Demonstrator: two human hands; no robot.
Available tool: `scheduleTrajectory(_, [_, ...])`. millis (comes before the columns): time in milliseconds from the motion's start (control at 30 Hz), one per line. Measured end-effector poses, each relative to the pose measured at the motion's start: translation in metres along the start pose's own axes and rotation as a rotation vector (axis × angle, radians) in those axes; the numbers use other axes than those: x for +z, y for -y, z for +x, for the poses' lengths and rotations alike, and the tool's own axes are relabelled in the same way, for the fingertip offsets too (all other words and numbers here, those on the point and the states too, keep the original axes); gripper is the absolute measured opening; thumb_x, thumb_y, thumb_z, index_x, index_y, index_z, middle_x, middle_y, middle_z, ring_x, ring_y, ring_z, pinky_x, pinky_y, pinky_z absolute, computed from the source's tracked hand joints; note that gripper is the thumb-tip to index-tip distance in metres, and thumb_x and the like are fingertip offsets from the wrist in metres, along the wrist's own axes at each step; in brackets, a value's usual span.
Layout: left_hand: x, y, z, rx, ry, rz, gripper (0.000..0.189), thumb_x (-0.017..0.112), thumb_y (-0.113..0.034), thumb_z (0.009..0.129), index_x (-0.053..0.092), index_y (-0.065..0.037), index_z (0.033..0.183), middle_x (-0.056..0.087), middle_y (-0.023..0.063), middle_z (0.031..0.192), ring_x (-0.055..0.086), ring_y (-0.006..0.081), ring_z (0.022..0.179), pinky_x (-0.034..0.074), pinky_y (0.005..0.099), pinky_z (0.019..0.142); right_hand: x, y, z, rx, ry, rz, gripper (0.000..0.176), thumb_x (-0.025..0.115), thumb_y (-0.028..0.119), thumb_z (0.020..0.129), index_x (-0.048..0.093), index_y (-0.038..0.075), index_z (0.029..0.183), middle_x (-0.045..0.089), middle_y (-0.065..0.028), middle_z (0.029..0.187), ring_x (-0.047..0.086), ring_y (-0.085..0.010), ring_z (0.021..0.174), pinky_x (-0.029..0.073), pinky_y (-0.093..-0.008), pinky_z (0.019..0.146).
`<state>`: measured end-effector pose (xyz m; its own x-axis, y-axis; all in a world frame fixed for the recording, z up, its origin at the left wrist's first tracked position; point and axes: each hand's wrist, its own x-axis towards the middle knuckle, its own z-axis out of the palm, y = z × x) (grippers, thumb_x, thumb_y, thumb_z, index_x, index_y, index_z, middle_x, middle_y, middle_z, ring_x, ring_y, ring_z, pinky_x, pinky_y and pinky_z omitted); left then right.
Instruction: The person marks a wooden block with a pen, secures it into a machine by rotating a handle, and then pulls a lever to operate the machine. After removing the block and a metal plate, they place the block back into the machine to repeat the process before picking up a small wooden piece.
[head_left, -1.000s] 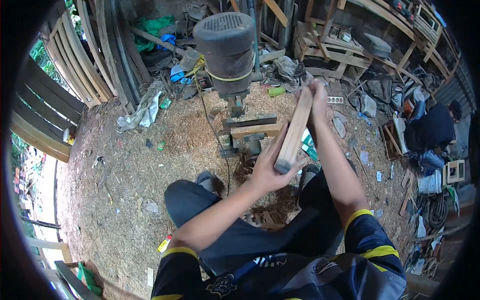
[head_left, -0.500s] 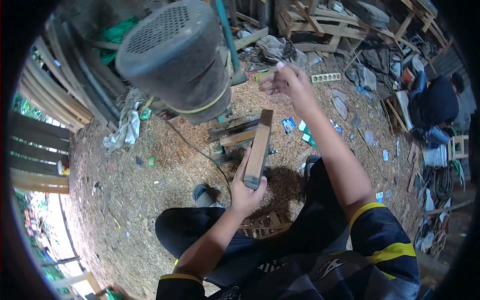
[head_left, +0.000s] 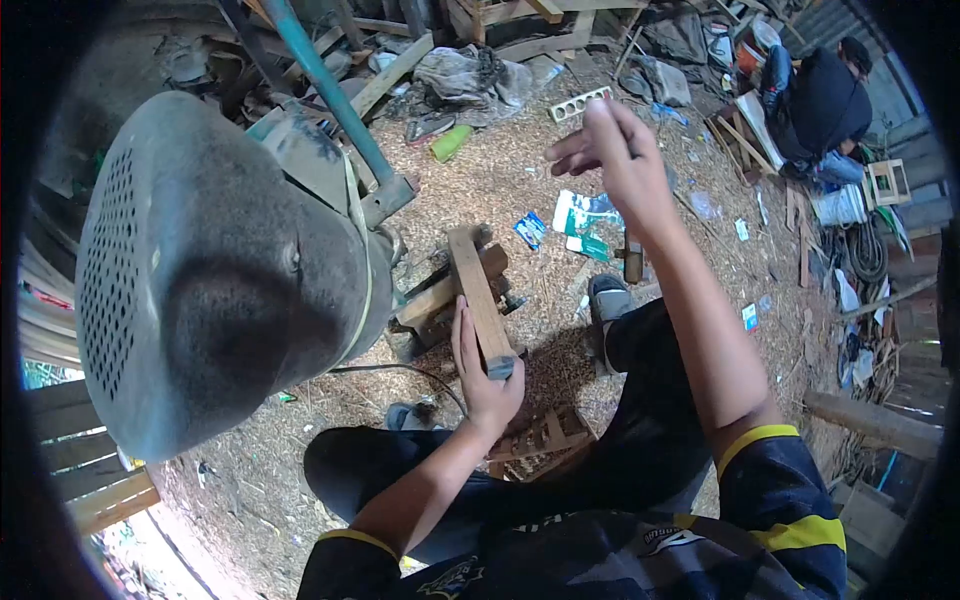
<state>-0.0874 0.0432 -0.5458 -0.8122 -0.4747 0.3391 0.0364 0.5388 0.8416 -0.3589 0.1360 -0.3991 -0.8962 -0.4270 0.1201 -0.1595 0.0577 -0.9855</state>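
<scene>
My left hand [head_left: 487, 385] grips the near end of a squared wooden block [head_left: 477, 297], with the thumb on one side and the fingers stretched along the other. The block slants up and away from me, its far end overlapping a low stand of wood and metal [head_left: 427, 312]. My right hand [head_left: 630, 160] is raised beyond the block and to its right, fingers apart and pointing left, with nothing visible in it. Left of the block looms a large dusty motor [head_left: 240, 260] with a perforated end cover and a yellowish band around it.
A teal metal pole [head_left: 330, 85] rises behind the motor. Wrappers [head_left: 530, 230], a green item [head_left: 451, 143] and a power strip [head_left: 580, 104] lie on the shavings-covered floor [head_left: 480, 185]. A cable [head_left: 410, 370] runs below the motor. Another person [head_left: 825, 105] sits at the far right.
The view has shifted, and the motor now appears lower, larger and further left. My right hand has turned slightly and stays raised. My left hand keeps its hold on the block.
</scene>
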Motion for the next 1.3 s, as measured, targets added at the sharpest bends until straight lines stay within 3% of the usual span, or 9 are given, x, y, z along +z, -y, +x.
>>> scheduleTrajectory(100, [-0.007,0.005,0.011,-0.021,-0.010,-0.003,0.092,0.065,0.003,0.083,0.025,0.001,0.166,0.032,0.0260,0.169,0.034,0.0440,0.156,0.025,0.0531,0.129,-0.014,0.006,-0.019,0.129,-0.026,0.072,0.067,0.034,0.059,0.114,0.053,-0.001,0.135,0.078,-0.0212,0.099,0.077,-0.0249,0.084,0.060,-0.0359,0.076])
scheduleTrajectory(200, [-0.014,0.014,0.011,-0.084,-0.020,-0.079,0.091,0.064,0.005,0.085,0.025,-0.003,0.167,0.031,0.0256,0.170,0.038,0.0405,0.155,0.031,0.0484,0.127,-0.015,0.016,-0.032,0.224,-0.086,0.070,0.069,0.037,0.060,0.113,0.054,-0.002,0.138,0.077,-0.0212,0.104,0.077,-0.0245,0.085,0.059,-0.0353,0.076])
scheduleTrajectory(500, [-0.009,-0.008,-0.018,-0.302,-0.061,-0.416,0.085,0.062,0.006,0.089,0.025,0.000,0.166,0.049,0.0217,0.155,0.054,0.0289,0.140,0.041,0.0401,0.117,0.007,0.011,-0.042,0.111,-0.011,0.083,0.030,0.064,0.022,0.106,0.067,-0.002,0.123,0.080,-0.0144,0.106,0.076,-0.0179,0.082,0.055,-0.0289,0.072])
scheduleTrajectory(600, [-0.016,-0.006,-0.005,-0.127,-0.128,-0.246,0.080,0.063,0.003,0.091,0.028,0.004,0.163,0.053,0.0191,0.151,0.056,0.0275,0.136,0.042,0.0391,0.116,0.004,0.003,-0.011,0.046,0.033,0.091,0.031,0.066,0.023,0.106,0.068,-0.003,0.122,0.080,-0.0143,0.106,0.075,-0.0163,0.080,0.055,-0.0276,0.071])
scheduleTrajectory(633, [-0.020,-0.002,-0.001,-0.283,-0.144,-0.388,0.071,0.063,0.000,0.093,0.038,0.007,0.158,0.057,0.0177,0.148,0.056,0.0266,0.135,0.041,0.0384,0.117,0.007,0.024,-0.007,0.106,-0.003,0.071,0.033,0.065,0.026,0.108,0.069,-0.004,0.122,0.080,-0.0128,0.104,0.073,-0.0151,0.079,0.055,-0.0269,0.069])
scheduleTrajectory(767, [-0.039,-0.021,0.002,-0.209,-0.141,-0.509,0.061,0.063,-0.001,0.093,0.049,0.009,0.151,0.060,0.0173,0.146,0.056,0.0252,0.136,0.038,0.0374,0.120,0.015,0.108,-0.036,-0.200,-0.042,0.440,0.032,0.060,0.027,0.112,0.070,-0.003,0.119,0.076,-0.0107,0.093,0.070,-0.0152,0.078,0.053,-0.0286,0.068])
scheduleTrajectory(867, [-0.045,-0.060,-0.015,-0.115,-0.141,-0.528,0.063,0.064,-0.001,0.093,0.047,0.010,0.153,0.058,0.0184,0.151,0.054,0.0256,0.141,0.037,0.0372,0.121,0.009,0.097,-0.095,-0.424,-0.084,0.431,0.030,0.058,0.026,0.113,0.069,-0.002,0.116,0.070,-0.0089,0.084,0.065,-0.0156,0.073,0.052,-0.0307,0.068])
scheduleTrajectory(1033, [-0.041,-0.157,-0.046,0.008,-0.132,-0.297,0.079,0.065,0.005,0.091,0.033,0.009,0.163,0.048,0.0250,0.162,0.053,0.0283,0.145,0.041,0.0370,0.119,-0.016,0.064,-0.199,-0.189,-0.017,0.596,0.020,0.058,0.016,0.112,0.064,-0.002,0.118,0.066,-0.0072,0.084,0.061,-0.0152,0.071,0.052,-0.0303,0.067])
scheduleTrajectory(1300, [0.004,-0.143,-0.068,0.375,-0.092,-0.085,0.090,0.078,0.004,0.076,0.040,0.011,0.158,0.048,0.0349,0.158,0.053,0.0497,0.144,0.048,0.0490,0.116,-0.074,0.025,-0.259,-0.148,-0.082,0.474,0.018,0.053,0.020,0.114,0.054,0.002,0.113,0.066,-0.0118,0.087,0.063,-0.0166,0.069,0.053,-0.0303,0.063])
